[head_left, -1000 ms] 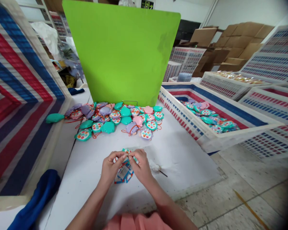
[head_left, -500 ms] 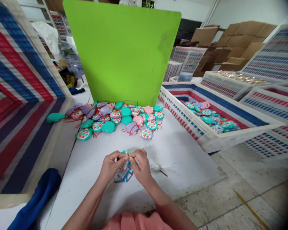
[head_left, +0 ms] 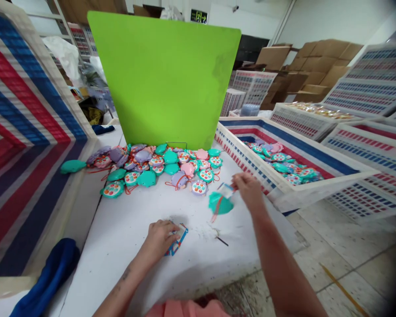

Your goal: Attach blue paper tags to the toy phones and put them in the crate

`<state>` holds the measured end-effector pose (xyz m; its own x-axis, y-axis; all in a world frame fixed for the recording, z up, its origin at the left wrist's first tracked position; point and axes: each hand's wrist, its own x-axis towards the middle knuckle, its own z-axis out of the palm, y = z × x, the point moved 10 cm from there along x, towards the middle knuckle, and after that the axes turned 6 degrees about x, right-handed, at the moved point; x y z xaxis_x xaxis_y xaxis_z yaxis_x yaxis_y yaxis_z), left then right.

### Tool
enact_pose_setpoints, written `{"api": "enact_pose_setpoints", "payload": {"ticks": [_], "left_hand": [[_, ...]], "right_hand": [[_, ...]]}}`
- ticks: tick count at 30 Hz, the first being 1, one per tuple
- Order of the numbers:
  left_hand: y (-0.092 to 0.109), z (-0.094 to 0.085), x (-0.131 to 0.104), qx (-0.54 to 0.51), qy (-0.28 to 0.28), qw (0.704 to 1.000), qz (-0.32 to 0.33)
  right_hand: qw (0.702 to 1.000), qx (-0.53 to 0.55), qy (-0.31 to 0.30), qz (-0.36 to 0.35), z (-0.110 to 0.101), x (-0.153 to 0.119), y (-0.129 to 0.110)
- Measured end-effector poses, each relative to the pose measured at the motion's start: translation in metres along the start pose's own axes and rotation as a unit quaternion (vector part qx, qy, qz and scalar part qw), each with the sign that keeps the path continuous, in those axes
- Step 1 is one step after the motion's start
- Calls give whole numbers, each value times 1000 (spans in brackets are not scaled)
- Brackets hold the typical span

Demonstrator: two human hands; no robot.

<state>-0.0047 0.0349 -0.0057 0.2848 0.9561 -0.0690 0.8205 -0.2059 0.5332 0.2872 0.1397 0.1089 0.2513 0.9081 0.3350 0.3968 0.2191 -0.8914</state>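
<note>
Teal toy (head_left: 225, 207), now near the crate (head_left: 300, 194) below a card (head_left: 225, 190) pinched in the right hand (head_left: 250, 192), has left the left hand (head_left: 159, 240), which lies over loose cards (head_left: 181, 241) on the table (head_left: 119, 255), grip unclear, so its two-handed handling seems over.

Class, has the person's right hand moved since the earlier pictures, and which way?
Yes. Judged against the dark stick on the table, the right hand has moved from left of it to right of it, and farther forward.
</note>
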Motion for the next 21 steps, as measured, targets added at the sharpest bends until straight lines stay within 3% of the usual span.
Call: {"api": "enact_pose_setpoints", "payload": {"ticks": [1,3,5,6,8,11,12,14,16,18,21], "left_hand": [[2,5,0,16,-14,1000,-1],[7,12,1,34,-30,999,2],[10,17,2,43,-38,998,5],[10,18,4,50,-39,998,3],[6,18,7,75,-34,997,-7],[-7,11,10,136,-18,990,-40],[-11,8,10,152,-12,987,-50],[-18,4,10,170,-3,983,-62],[-20,4,10,174,-1,983,-62],[-17,7,10,173,-1,983,-57],[-4,16,14,156,4,987,-31]], "right_hand": [[994,-51,87,-33,-33,14,-4],[952,-100,266,-113,-91,21,-19],[914,-119,350,-169,-116,14,-30],[910,-127,350,-182,-114,9,-31],[934,-146,270,-183,-86,0,-25],[977,-152,-23,-147,8,-35,5],[971,-150,-131,-132,43,-58,18],[947,-151,-254,-128,90,-105,34],[922,-163,-320,-144,119,-142,41],[915,-192,-321,-151,131,-161,45],[914,-224,-300,-153,137,-168,45]]}}
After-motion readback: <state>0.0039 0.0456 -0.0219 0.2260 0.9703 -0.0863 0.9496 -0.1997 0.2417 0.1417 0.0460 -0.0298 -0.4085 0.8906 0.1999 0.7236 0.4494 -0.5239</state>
